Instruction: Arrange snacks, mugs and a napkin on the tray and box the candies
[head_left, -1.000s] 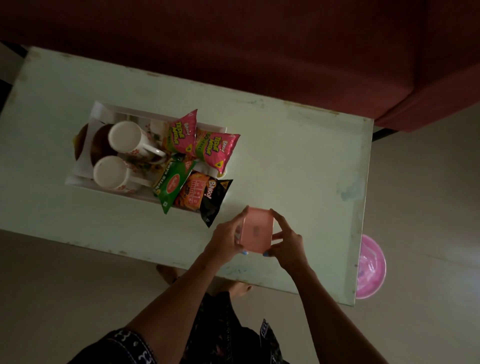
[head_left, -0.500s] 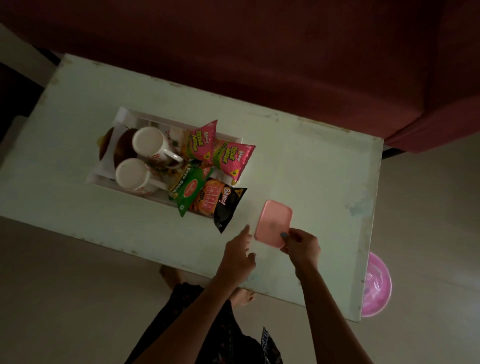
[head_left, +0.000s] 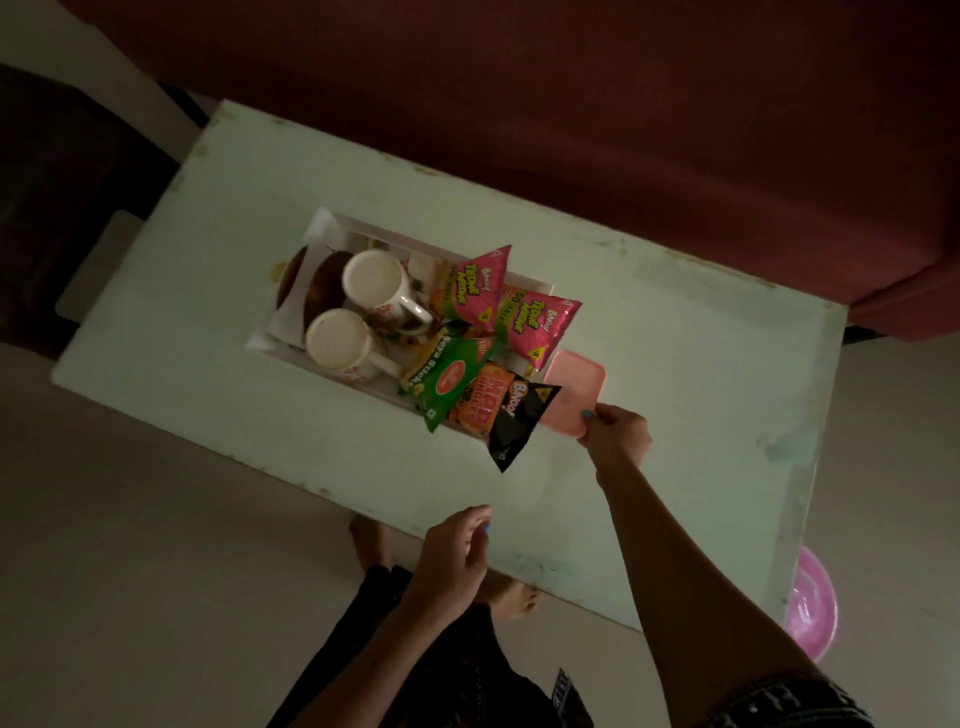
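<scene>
A white tray (head_left: 332, 223) on the pale green table (head_left: 675, 364) holds two white mugs (head_left: 371, 283) (head_left: 337, 340), a white napkin (head_left: 291, 317), two pink snack packets (head_left: 478, 283) (head_left: 535, 322), a green packet (head_left: 447, 376) and an orange-black packet (head_left: 506, 410). A closed pink candy box (head_left: 574, 387) lies on the table against the tray's right end, partly under the black packet. My right hand (head_left: 615, 431) pinches the box's near corner. My left hand (head_left: 452, 558) hovers at the table's near edge with loosely curled fingers, holding nothing.
A dark red sofa (head_left: 571, 104) runs along the far side of the table. A pink plastic bowl (head_left: 813, 605) sits on the floor past the table's right corner. My bare feet (head_left: 371, 540) show below the near edge.
The pink box has moved from near the front edge up to the tray's right end, carried by my right hand. My left hand let go of it and drew back to the near edge.
</scene>
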